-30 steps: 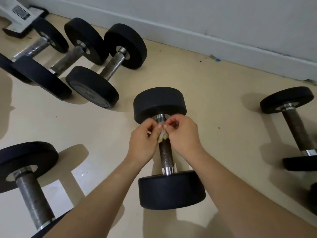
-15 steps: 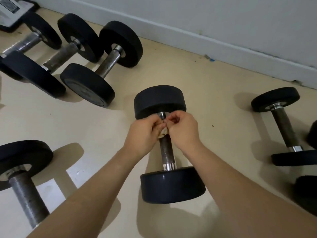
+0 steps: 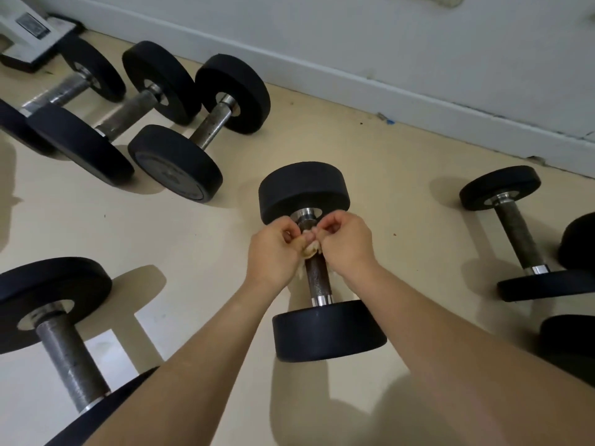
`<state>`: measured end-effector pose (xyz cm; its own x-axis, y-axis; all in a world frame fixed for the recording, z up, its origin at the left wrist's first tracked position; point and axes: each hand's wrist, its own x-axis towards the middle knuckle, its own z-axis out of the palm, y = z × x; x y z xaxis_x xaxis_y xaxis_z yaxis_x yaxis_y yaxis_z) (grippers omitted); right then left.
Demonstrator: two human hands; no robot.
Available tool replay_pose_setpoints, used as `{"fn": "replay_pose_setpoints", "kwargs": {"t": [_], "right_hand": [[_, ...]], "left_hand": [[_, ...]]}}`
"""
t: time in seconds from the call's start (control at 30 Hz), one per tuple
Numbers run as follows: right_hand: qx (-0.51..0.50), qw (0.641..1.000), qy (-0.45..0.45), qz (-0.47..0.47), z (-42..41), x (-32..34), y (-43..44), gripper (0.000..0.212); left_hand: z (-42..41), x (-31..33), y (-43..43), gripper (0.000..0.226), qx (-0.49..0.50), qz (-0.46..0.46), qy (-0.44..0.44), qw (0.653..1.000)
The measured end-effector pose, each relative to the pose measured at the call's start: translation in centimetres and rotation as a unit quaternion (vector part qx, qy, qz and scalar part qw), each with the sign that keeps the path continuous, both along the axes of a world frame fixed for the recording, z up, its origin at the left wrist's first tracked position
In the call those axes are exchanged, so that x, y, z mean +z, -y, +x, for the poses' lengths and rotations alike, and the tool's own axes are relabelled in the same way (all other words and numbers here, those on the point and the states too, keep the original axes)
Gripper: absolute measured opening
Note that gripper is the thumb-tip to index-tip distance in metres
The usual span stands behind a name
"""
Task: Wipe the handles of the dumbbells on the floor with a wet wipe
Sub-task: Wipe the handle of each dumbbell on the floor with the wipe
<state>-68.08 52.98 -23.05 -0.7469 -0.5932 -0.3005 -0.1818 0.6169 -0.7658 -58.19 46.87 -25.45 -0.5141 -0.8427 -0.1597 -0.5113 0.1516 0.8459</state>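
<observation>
Both hands pinch the wipe (image 3: 310,250) with curled fingers and thumbs. The left hand (image 3: 273,249) holds it from the left and the right hand (image 3: 346,244) from the right, knuckles almost meeting. The crumpled, yellowish wipe is bunched over the far part of the handle (image 3: 317,280), just short of the far head. A little of it hangs below the left palm.

The dumbbell (image 3: 328,329) lies on the floor (image 3: 386,162) at mid-scene. Its long axis runs near to far, leaning slightly left at the far end. The near part of the dark knurled handle is bare down to its chrome collar.

To the right lies another dumbbell (image 3: 518,236), well apart, its axis also near to far, with more black heads at the right edge. At near left a larger dumbbell (image 3: 69,352) lies partly under the left forearm. At far left a row of three dumbbells (image 3: 128,112) lies side by side, angled toward the wall (image 3: 354,43).
</observation>
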Motion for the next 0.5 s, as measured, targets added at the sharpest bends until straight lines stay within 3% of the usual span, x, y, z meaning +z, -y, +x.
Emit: {"fn": "replay_pose_setpoints", "kwargs": {"t": [0.13, 0.2, 0.37, 0.43, 0.5], "right_hand": [[0.098, 0.987, 0.12, 0.04, 0.5, 1.1, -1.4, 0.007], [0.143, 0.985, 0.058, 0.08, 0.9, 1.4, -2.2, 0.015], [0.137, 0.967, -0.165, 0.141, 0.6, 2.9, -3.7, 0.012], [0.134, 0.975, -0.127, 0.124, 1.0, 2.9, -4.3, 0.008], [0.169, 0.975, -0.071, 0.126, 1.8, 2.4, -4.3, 0.009]], "left_hand": [[2.7, 1.1, -1.1, 0.012, -0.046, 0.108, -0.008, 0.993], [4.6, 1.9, -1.9, 0.023, -0.082, 0.194, -0.046, 0.977], [7.7, 2.9, -5.6, 0.026, -0.116, 0.229, -0.085, 0.963], [7.9, 2.5, -7.0, 0.039, -0.126, 0.187, -0.089, 0.97], [7.7, 2.2, -7.7, 0.035, -0.105, 0.184, -0.102, 0.972]]}}
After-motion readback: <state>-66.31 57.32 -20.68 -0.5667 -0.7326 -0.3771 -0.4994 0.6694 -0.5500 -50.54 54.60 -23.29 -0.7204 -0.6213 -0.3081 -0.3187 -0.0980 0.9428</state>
